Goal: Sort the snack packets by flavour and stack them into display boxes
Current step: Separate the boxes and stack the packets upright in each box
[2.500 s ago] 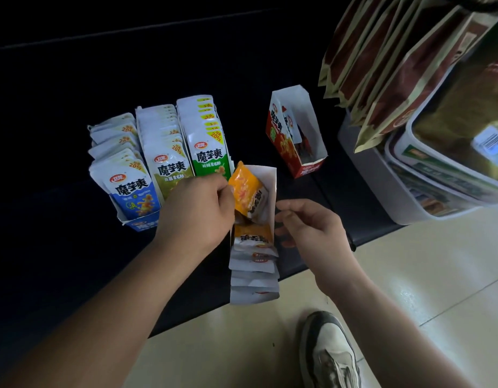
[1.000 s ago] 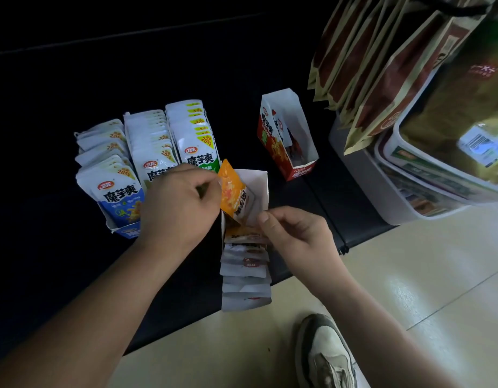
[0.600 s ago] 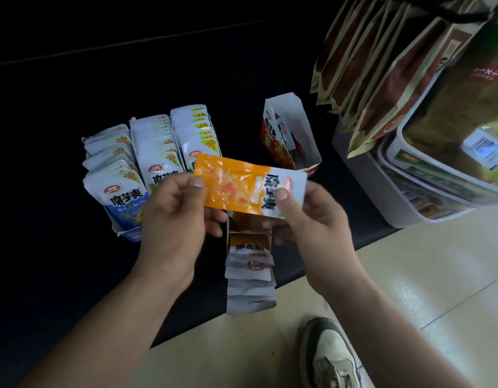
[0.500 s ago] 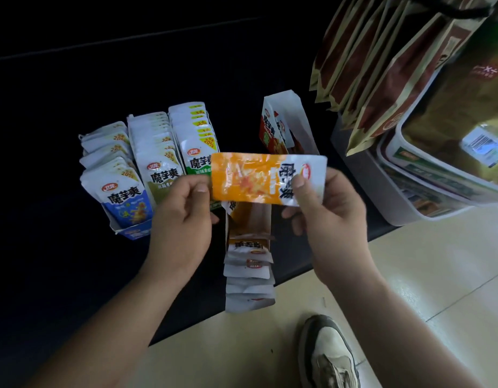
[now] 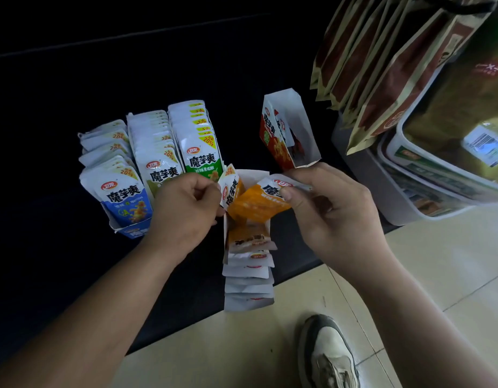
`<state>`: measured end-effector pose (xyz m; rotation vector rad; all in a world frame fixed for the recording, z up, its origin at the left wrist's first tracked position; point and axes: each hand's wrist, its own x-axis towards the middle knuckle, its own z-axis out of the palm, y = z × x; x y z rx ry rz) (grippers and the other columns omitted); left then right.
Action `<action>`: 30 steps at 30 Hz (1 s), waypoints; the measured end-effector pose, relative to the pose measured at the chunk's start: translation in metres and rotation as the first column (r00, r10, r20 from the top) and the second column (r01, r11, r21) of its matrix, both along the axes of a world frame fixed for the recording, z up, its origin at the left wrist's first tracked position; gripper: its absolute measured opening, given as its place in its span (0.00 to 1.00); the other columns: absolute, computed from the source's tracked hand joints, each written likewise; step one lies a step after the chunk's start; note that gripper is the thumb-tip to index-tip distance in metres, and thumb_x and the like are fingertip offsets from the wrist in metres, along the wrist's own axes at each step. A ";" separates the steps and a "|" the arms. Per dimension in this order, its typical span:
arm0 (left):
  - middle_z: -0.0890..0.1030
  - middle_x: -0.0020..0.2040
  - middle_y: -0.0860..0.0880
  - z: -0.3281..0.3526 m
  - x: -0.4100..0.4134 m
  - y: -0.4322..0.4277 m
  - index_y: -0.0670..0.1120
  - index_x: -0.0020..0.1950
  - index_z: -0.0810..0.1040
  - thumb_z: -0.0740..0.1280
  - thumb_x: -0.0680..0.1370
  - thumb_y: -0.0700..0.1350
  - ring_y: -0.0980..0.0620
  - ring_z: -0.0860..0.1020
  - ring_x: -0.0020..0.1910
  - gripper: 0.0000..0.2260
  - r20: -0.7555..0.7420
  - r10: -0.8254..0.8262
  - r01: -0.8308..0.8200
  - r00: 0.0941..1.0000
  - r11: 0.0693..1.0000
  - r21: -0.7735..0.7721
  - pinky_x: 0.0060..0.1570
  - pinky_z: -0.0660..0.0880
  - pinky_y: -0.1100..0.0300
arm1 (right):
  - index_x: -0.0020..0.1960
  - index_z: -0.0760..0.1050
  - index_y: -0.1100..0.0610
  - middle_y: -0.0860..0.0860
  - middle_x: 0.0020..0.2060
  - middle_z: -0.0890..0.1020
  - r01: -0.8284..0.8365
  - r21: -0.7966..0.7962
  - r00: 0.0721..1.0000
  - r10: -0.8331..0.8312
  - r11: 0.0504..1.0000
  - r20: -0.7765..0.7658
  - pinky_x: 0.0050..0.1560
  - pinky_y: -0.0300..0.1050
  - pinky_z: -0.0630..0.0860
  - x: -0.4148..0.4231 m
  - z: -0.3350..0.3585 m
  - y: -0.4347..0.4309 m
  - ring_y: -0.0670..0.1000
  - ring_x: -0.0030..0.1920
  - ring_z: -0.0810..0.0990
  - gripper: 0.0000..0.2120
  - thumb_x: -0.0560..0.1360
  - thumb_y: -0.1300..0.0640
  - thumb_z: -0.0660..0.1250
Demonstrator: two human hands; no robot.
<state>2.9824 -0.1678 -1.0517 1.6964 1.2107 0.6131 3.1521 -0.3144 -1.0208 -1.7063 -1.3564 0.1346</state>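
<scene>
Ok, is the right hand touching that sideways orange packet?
Touching. Head view: the right hand pinches the sideways orange packet by its white end.

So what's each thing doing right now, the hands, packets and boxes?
Left hand, pinching upright packet.
Right hand, pinching orange packet tilted over orange box.
Orange box, open, partly filled.
Red box, open, nearly empty.
Blue packets, olive packets, green packets, standing packed in rows.
</scene>
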 end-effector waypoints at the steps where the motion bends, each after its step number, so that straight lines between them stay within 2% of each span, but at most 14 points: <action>1: 0.85 0.34 0.49 0.003 0.001 0.000 0.45 0.47 0.83 0.68 0.82 0.42 0.58 0.83 0.32 0.06 0.012 0.011 -0.011 1.000 1.000 0.014 0.38 0.84 0.53 | 0.58 0.83 0.59 0.47 0.47 0.81 -0.019 -0.020 1.000 0.020 1.000 0.020 0.45 0.41 0.75 0.001 0.001 -0.001 0.45 0.48 0.80 0.07 0.82 0.61 0.70; 4: 0.85 0.36 0.49 0.014 0.004 -0.001 0.45 0.49 0.81 0.67 0.83 0.44 0.58 0.84 0.35 0.05 0.038 -0.002 -0.001 0.999 0.996 0.091 0.41 0.83 0.50 | 0.59 0.85 0.54 0.47 0.51 0.82 -0.067 -0.118 0.996 0.072 0.991 0.042 0.45 0.50 0.80 -0.002 -0.004 0.004 0.49 0.51 0.82 0.10 0.83 0.53 0.68; 8: 0.84 0.37 0.51 0.026 0.007 -0.003 0.49 0.47 0.79 0.67 0.82 0.46 0.54 0.85 0.37 0.05 0.069 -0.018 0.002 0.997 0.975 0.223 0.40 0.83 0.44 | 0.57 0.86 0.45 0.44 0.52 0.82 -0.079 -0.287 0.995 0.094 0.955 0.037 0.46 0.54 0.82 -0.022 -0.030 0.016 0.48 0.51 0.82 0.14 0.79 0.44 0.64; 12: 0.84 0.36 0.50 0.035 0.002 -0.007 0.48 0.46 0.79 0.68 0.80 0.47 0.49 0.85 0.36 0.05 0.104 -0.050 0.015 0.993 0.951 0.308 0.39 0.83 0.44 | 0.55 0.84 0.46 0.45 0.48 0.84 -0.117 -0.443 0.992 0.123 0.889 -0.015 0.47 0.56 0.81 -0.031 -0.050 0.022 0.50 0.50 0.82 0.13 0.77 0.45 0.64; 14: 0.84 0.35 0.50 0.037 0.000 -0.012 0.46 0.46 0.79 0.68 0.80 0.45 0.49 0.85 0.36 0.05 0.129 -0.025 -0.018 0.991 0.946 0.325 0.38 0.83 0.45 | 0.55 0.84 0.45 0.43 0.46 0.85 -0.138 -0.468 0.990 0.134 0.873 -0.041 0.47 0.53 0.81 -0.029 -0.049 0.022 0.47 0.48 0.82 0.12 0.77 0.45 0.67; 17: 0.85 0.33 0.48 0.040 0.000 -0.022 0.45 0.44 0.78 0.68 0.80 0.42 0.49 0.86 0.34 0.05 0.164 0.029 -0.058 0.986 0.983 0.176 0.39 0.84 0.44 | 0.53 0.85 0.46 0.40 0.42 0.84 -0.132 -0.371 0.969 0.042 0.919 -0.242 0.41 0.37 0.75 -0.025 -0.037 0.017 0.41 0.42 0.81 0.13 0.72 0.41 0.78; 18: 0.85 0.33 0.47 0.040 0.001 -0.025 0.44 0.44 0.78 0.67 0.80 0.40 0.49 0.86 0.34 0.05 0.186 0.045 -0.063 0.981 0.994 0.089 0.39 0.84 0.44 | 0.52 0.84 0.47 0.40 0.40 0.82 -0.069 -0.317 0.964 -0.019 0.946 -0.264 0.38 0.33 0.71 -0.024 -0.032 0.016 0.42 0.39 0.80 0.16 0.69 0.40 0.79; 20: 0.85 0.33 0.46 0.041 0.005 -0.030 0.43 0.43 0.79 0.66 0.79 0.37 0.49 0.86 0.34 0.05 0.223 0.070 -0.066 0.972 0.997 -0.028 0.37 0.85 0.44 | 0.52 0.80 0.49 0.40 0.42 0.79 0.033 -0.265 0.978 -0.086 0.964 -0.191 0.36 0.32 0.70 -0.023 -0.025 0.016 0.43 0.38 0.78 0.21 0.66 0.40 0.81; 22: 0.84 0.32 0.48 0.042 0.009 -0.035 0.44 0.41 0.80 0.67 0.79 0.37 0.53 0.85 0.32 0.07 0.223 0.065 -0.058 0.973 0.998 -0.035 0.34 0.84 0.53 | 0.55 0.81 0.51 0.41 0.46 0.79 0.000 -0.228 0.980 -0.045 0.974 -0.195 0.40 0.31 0.71 -0.027 -0.024 0.021 0.43 0.42 0.79 0.19 0.68 0.46 0.82; 24: 0.84 0.33 0.51 0.043 0.011 -0.037 0.47 0.40 0.82 0.68 0.79 0.39 0.56 0.83 0.33 0.09 0.202 0.033 -0.036 0.979 0.999 0.009 0.34 0.81 0.62 | 0.57 0.83 0.53 0.42 0.45 0.82 -0.054 -0.175 0.951 -0.003 0.983 -0.309 0.43 0.31 0.74 -0.031 -0.026 0.024 0.43 0.44 0.82 0.13 0.74 0.55 0.79; 25: 0.85 0.35 0.52 0.043 0.011 -0.037 0.49 0.41 0.83 0.69 0.80 0.41 0.55 0.84 0.35 0.09 0.198 0.006 -0.012 0.980 0.999 0.029 0.36 0.81 0.63 | 0.57 0.84 0.53 0.43 0.44 0.84 -0.067 -0.148 0.929 0.008 0.987 -0.369 0.44 0.32 0.76 -0.032 -0.027 0.024 0.44 0.44 0.83 0.09 0.77 0.58 0.76; 28: 0.86 0.42 0.53 0.035 0.001 -0.029 0.50 0.47 0.84 0.67 0.83 0.44 0.55 0.84 0.44 0.07 0.187 -0.028 0.017 0.982 0.998 0.058 0.48 0.83 0.56 | 0.55 0.85 0.57 0.47 0.46 0.88 0.002 -0.128 0.848 -0.069 0.992 -0.525 0.43 0.35 0.80 -0.026 -0.027 0.022 0.44 0.46 0.86 0.06 0.81 0.61 0.70; 30: 0.86 0.45 0.55 0.024 -0.009 -0.025 0.51 0.50 0.83 0.66 0.84 0.45 0.57 0.84 0.46 0.06 0.148 -0.003 -0.001 0.989 1.000 0.026 0.51 0.83 0.50 | 0.56 0.84 0.59 0.48 0.47 0.88 0.050 -0.165 0.785 -0.141 0.985 -0.603 0.40 0.33 0.79 -0.018 -0.028 0.022 0.41 0.45 0.85 0.08 0.83 0.60 0.67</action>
